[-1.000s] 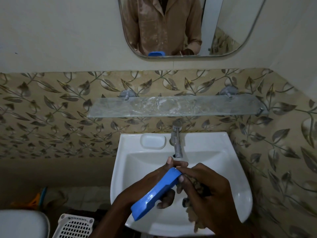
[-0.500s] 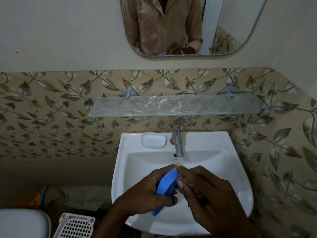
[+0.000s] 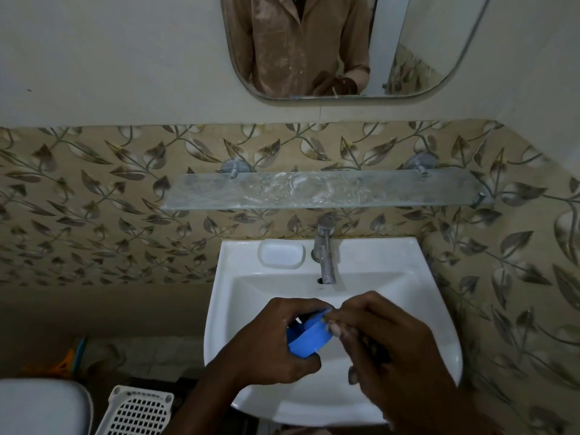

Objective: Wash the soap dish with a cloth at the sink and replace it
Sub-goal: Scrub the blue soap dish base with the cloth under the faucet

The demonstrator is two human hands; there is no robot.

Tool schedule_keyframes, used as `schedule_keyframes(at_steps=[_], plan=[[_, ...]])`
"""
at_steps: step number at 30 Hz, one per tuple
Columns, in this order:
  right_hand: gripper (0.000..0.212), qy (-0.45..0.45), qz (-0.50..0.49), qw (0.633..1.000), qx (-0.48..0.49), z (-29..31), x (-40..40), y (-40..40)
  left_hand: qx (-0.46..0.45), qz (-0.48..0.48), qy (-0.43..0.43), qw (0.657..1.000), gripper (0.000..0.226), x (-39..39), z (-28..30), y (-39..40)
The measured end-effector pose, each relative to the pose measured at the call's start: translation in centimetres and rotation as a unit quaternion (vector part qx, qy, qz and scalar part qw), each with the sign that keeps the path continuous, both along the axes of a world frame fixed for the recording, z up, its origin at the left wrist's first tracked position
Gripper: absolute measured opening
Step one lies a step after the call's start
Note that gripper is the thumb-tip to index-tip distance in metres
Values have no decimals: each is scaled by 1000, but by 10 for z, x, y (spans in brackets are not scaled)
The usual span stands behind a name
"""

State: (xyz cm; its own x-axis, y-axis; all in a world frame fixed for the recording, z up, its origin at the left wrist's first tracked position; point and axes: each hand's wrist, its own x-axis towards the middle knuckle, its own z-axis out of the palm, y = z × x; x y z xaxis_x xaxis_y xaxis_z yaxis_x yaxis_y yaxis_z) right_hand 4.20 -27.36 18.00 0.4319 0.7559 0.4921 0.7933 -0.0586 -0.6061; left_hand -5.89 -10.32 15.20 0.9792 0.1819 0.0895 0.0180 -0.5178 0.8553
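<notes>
Left hand (image 3: pixel 276 346) grips the blue rigid plastic soap dish (image 3: pixel 309 335); light, likely wet-slippery; hold its rims; right hand (image 3: pixel 386 337) pinches its edge.

The left hand (image 3: pixel 276 346) comes in from the lower middle, its forearm rising toward the centre, and its fingers are curled around the blue soap dish (image 3: pixel 309 337), with the thumb below and the other fingers over the top edge. The right hand (image 3: pixel 386 350) comes in from the lower right corner, back of the hand up, and its fingers are bent and bunched at the right end of the dish. If they hold something there, I cannot tell.
</notes>
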Motion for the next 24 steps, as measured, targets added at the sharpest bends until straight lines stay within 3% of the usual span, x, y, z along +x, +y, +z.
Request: schedule_keyframes(at_steps=[4, 10, 14, 16, 19, 24], plan=[[17, -30, 46, 998, -35, -2, -16, 1, 5, -21, -12, 1000, 53, 2, 2, 1], [12, 52, 5, 999, -1, -5, 8, 2, 32, -19, 13, 999, 46, -2, -2, -1], [14, 41, 35, 998, 20, -6, -6, 2, 30, -25, -3, 999, 56, -2, 1, -1], [10, 52, 10, 998, 32, -9, 1, 3, 28, -18, -1, 999, 46, -1, -4, -1], [15, 80, -29, 996, 39, -13, 13, 3, 31, -12, -1, 999, 51, -3, -9, -1], [21, 105, 15, 992, 69, -21, -4, 5, 38, -17, -25, 999, 53, -2, -3, -3]])
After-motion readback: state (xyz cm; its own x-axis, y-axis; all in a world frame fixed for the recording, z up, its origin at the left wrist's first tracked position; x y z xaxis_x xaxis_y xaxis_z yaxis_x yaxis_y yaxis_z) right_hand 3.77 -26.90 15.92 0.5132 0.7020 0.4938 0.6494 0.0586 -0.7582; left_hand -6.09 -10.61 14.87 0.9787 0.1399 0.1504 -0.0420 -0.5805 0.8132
